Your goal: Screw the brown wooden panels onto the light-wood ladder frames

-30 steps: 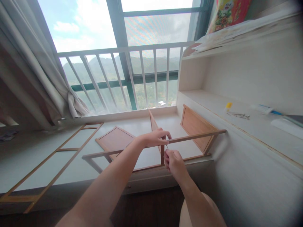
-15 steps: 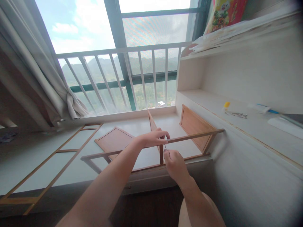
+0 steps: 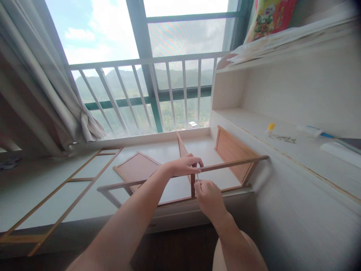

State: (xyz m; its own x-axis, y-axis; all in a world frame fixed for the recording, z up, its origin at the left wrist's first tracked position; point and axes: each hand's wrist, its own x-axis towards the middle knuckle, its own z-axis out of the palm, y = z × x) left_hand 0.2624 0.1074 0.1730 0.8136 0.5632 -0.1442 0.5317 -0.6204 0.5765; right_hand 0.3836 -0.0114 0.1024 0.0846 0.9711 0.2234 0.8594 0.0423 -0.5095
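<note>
A brown wooden frame [image 3: 231, 164] with upright panels stands on the white ledge, its long upper rail running across in front of me. My left hand [image 3: 186, 165] is closed over that rail near its middle, fingers bent round the far side. Just below, my right hand [image 3: 209, 195] pinches a thin metal rod [image 3: 197, 176], perhaps a hex key, beside the short middle post [image 3: 193, 186]. The rod's upper end meets the underside of the rail by my left fingertips. Most of its lower part is hidden in my fingers.
A second, ladder-like wooden frame [image 3: 81, 179] lies on the ledge [image 3: 36, 188] at left. A shelf [image 3: 254, 118] on the right carries a yellow-capped glue stick [image 3: 270, 127] and small metal pieces [image 3: 285, 138]. Behind are railings [image 3: 169, 94] and a curtain [image 3: 53, 82].
Both hands keep their places on the rail and the rod. The right hand has turned very slightly; the whole view has shifted a little.
</note>
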